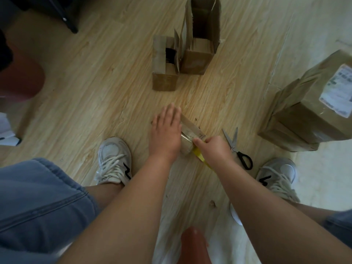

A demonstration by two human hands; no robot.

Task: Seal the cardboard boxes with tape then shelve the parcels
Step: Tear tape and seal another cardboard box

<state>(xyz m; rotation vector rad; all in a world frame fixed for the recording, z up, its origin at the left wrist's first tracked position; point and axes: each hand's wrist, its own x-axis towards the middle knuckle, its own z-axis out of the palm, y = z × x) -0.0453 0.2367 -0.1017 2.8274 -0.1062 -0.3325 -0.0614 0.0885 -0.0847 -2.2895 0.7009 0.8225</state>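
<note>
A small cardboard box (pixel 190 126) lies on the wooden floor between my feet. My left hand (pixel 166 130) rests flat on top of it, fingers straight, covering most of it. My right hand (pixel 211 149) grips a roll of tape (pixel 198 155) with a yellow core at the box's near end, thumb pressing where clear tape meets the cardboard. Much of the roll is hidden under the hand.
Scissors (pixel 236 147) with black handles lie just right of my right hand. Two open cardboard boxes (pixel 165 73) (pixel 200 54) stand ahead. A large taped parcel (pixel 312 111) with a label sits at the right. My shoes (pixel 114 161) (pixel 278 174) flank the work spot.
</note>
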